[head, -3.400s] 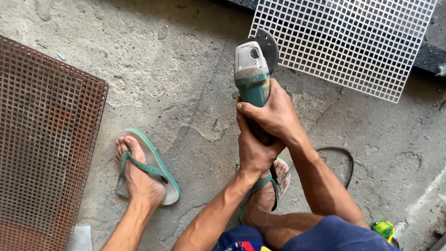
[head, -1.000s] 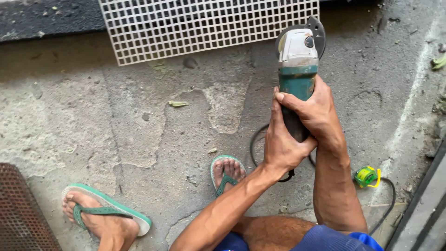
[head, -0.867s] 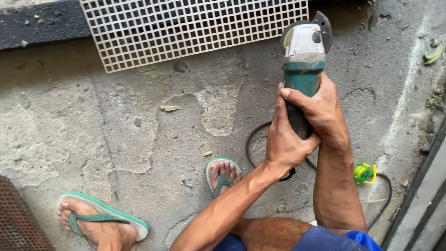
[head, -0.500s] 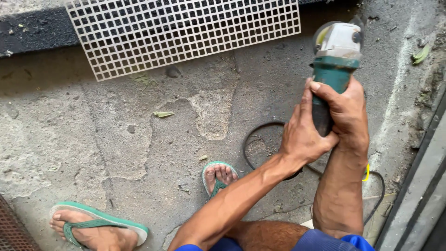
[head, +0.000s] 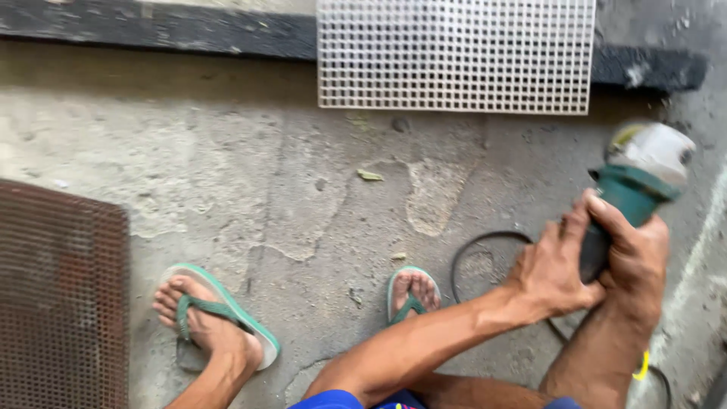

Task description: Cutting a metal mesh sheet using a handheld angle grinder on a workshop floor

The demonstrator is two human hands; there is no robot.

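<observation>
Both the left hand and right hand are clamped on the green angle grinder above the floor's right edge; best keep that doubled grip firm, cable behind, wheel away from feet.

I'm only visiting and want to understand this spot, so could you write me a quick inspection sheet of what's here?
Surface: rough, cracked concrete floor, stained, with patched areas.
Job's things: green and grey angle grinder, blurred, held off the floor at the right.
Clutter: a small leaf and bits of debris on the concrete.
Hands: left hand and right hand both wrapped around the grinder's body.
Cables: black cable looping on the floor behind the arms.
Surroundings: white plastic grid panel lying over a dark beam; rusty mesh panel at left; feet in green flip-flops.
</observation>
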